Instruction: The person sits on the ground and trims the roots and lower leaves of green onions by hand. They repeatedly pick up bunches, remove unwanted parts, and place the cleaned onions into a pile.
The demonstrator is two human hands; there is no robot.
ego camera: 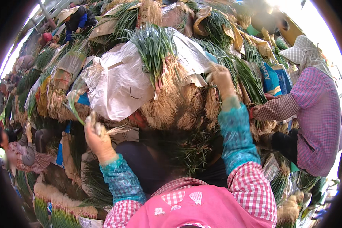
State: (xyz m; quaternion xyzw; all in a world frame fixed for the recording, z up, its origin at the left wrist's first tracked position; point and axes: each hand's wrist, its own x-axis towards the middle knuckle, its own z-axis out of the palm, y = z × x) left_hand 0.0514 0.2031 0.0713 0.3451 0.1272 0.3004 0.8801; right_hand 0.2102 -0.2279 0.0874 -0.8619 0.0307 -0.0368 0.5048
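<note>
My left hand point(98, 138) is closed around a scallion point(75, 109); its green leaves point up and left, and pale roots stick out to the right. Raised at the right, my right hand point(221, 78) has blurred, bent fingers near the edge of a white woven sack point(122, 81). Whether anything sits in those fingers is not clear. Between the hands, a bunch of scallions point(156, 54) lies on the sack, leaves away from me and roots towards me. More root ends point(162, 109) hang below it.
Loose green trimmings point(198, 151) lie between my knees. At the right sits a person in a checked shirt point(316, 114), close to my right arm, beside a blue printed bag point(270, 77). Stacked scallions point(65, 211) stand at lower left. Another person point(28, 156) sits at far left.
</note>
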